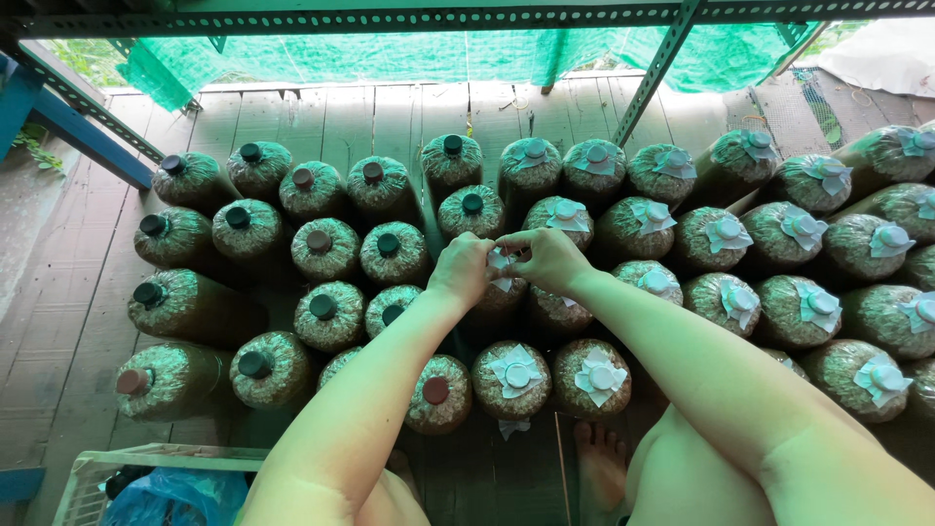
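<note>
The small white paper square sits on the neck of a plump, clear-plastic bag packed with brown, sawdust-like filling, near the middle of the view, and both hands meet over it. The left hand pinches the paper's edge from 9 o'clock; the right hand closes on it from 3 o'clock, fingertips narrow and pressed to the sheet, both holding it. The paper looks light, thin and easily torn or creased, so it is probably best taken at its corners with fingertip pressure only. The bag beneath seems dense and fairly heavy, its film soft and yielding; the stiff neck ring is likely the firmest place to grasp. From 12 to 4 o'clock stand rows of similar bags already capped with white paper. From 8 to 11 o'clock stand bags showing bare dark round plugs. All rest on a weathered wooden plank floor. Green netting hangs at 12 o'clock, and a pale plastic crate sits at 7 o'clock.
</note>
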